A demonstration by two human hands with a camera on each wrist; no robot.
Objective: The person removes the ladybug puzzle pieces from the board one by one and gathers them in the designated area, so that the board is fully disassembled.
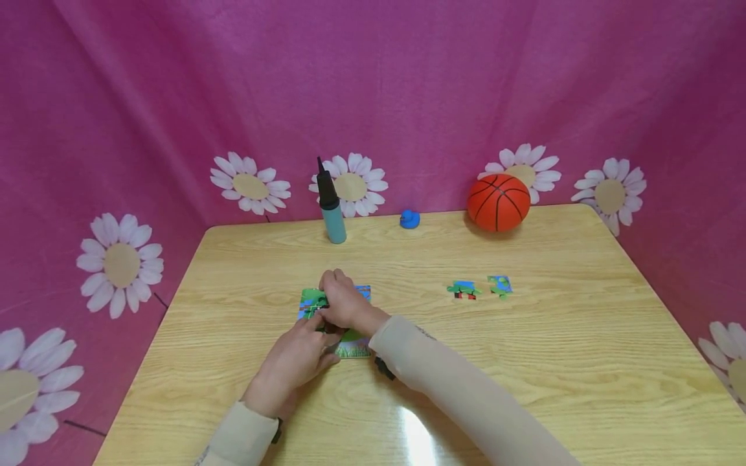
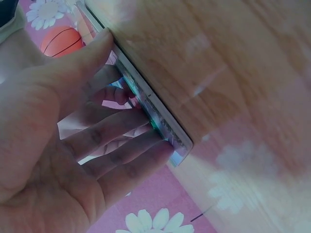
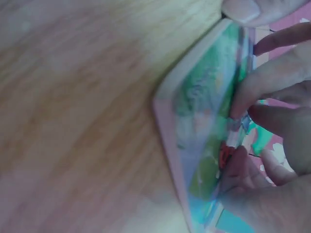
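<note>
In the head view, a small jigsaw puzzle board (image 1: 360,349) is being worked on near the middle of the wooden surface (image 1: 524,362), with both hands gathered over it. The right hand (image 1: 344,303) is being held over the board's upper part with its fingers curled, seemingly pinching a green puzzle piece (image 1: 313,299) at the upper left corner, while the left hand (image 1: 294,362) is being kept against the near left edge of the board, its fingers bent round that edge. Two loose pieces (image 1: 464,290) are lying well apart to the right, so the puzzle is judged to be mostly assembled, with those pieces and the one in hand not yet placed. A hand pump (image 1: 330,204), a small blue duck (image 1: 410,219) and a basketball (image 1: 498,202) are standing along the far edge. In the left wrist view, the board (image 2: 155,114) is being seen edge-on, gripped between the thumb on one side and the fingers (image 2: 121,131) wrapped behind it. In the right wrist view, the board (image 3: 204,97) is being seen at a slant, its printed green and blue face blurred, with fingertips (image 3: 243,104) being pressed on the picture near a red patch; how firmly the piece is seated cannot be told.
</note>
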